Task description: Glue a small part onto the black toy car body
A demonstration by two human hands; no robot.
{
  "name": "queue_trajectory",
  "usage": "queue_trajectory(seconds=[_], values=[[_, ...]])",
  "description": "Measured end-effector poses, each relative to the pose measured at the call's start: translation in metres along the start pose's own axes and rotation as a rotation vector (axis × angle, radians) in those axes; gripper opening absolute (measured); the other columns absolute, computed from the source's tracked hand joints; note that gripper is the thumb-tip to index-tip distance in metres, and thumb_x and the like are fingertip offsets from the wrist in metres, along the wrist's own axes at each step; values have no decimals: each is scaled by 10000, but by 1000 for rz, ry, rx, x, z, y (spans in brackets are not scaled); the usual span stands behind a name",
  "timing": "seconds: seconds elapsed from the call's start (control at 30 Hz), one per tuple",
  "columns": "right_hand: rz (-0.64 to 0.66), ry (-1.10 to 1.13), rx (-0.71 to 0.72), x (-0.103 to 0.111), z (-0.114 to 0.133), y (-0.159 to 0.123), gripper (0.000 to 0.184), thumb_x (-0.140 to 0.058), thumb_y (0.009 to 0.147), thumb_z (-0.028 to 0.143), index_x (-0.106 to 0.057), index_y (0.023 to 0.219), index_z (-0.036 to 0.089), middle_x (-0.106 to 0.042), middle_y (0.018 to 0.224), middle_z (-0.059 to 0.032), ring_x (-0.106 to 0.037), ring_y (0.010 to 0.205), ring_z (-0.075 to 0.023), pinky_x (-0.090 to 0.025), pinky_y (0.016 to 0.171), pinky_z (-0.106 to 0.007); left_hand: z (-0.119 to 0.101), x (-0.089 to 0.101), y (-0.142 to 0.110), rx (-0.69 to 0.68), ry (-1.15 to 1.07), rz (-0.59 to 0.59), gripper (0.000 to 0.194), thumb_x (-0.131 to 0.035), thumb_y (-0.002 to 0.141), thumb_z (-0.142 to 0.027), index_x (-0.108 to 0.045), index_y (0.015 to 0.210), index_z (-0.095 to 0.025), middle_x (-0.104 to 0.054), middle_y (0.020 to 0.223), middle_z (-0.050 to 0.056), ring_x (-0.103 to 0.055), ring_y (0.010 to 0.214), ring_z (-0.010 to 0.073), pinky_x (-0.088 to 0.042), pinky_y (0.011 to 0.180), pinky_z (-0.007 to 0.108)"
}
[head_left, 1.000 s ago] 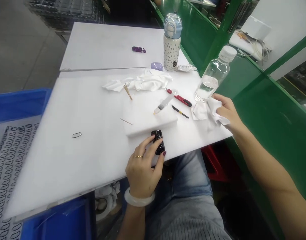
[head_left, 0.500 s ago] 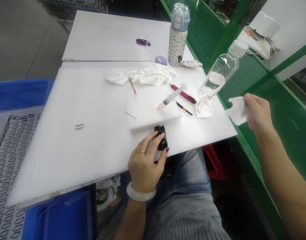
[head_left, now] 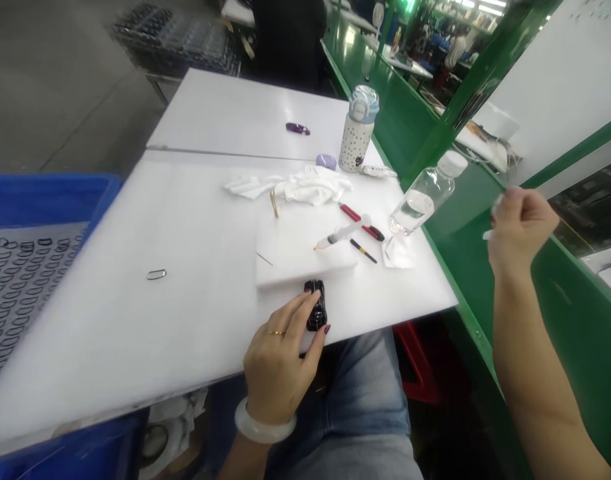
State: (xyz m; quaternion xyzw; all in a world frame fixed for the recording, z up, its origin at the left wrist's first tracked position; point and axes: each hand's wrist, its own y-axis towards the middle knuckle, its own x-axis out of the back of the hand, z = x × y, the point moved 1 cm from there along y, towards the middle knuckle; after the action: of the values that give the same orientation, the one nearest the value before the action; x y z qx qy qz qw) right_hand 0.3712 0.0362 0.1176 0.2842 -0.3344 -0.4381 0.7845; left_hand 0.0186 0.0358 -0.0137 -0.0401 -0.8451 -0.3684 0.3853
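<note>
My left hand (head_left: pixel 280 347) rests at the front edge of the white table, its thumb and fingers around a small glossy black piece (head_left: pixel 316 313) lying there. I cannot make out exactly what that piece is. Raised off to the right, over the green frame, my right hand (head_left: pixel 522 223) is a closed fist. Bits of a white tissue (head_left: pixel 488 235) stick out of it; most of the tissue is hidden. Just behind the black piece is a white foam block (head_left: pixel 290 267), bearing a syringe (head_left: pixel 338 235), a thin needle-like pin (head_left: pixel 264 259) and several toothpicks (head_left: pixel 274 203).
Right of the block lie a red utility knife (head_left: pixel 352 213), a black-and-yellow stick (head_left: pixel 364 251) and crumpled paper (head_left: pixel 398 253). A clear bottle (head_left: pixel 412 212) and a dotted flask (head_left: pixel 355 141) stand behind. A wire loop (head_left: pixel 156 274) lies left; a blue crate (head_left: pixel 98 190) adjoins the table.
My right hand has closed into a fist around the tissue, which hung spread out before. My left hand stays on the black piece. The camera view has tilted upward.
</note>
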Motion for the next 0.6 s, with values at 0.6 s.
queue_trajectory(seconds=[0.6], values=[[-102, -450, 50, -36, -28, 41, 478, -597, 854, 552, -610, 1111, 149, -618, 903, -143, -629, 781, -296, -460, 688, -453, -2, -3, -3, 74, -99, 6, 533, -558, 885, -155, -447, 1402, -226, -655, 1292, 72, -671, 1099, 237, -599, 831, 369]])
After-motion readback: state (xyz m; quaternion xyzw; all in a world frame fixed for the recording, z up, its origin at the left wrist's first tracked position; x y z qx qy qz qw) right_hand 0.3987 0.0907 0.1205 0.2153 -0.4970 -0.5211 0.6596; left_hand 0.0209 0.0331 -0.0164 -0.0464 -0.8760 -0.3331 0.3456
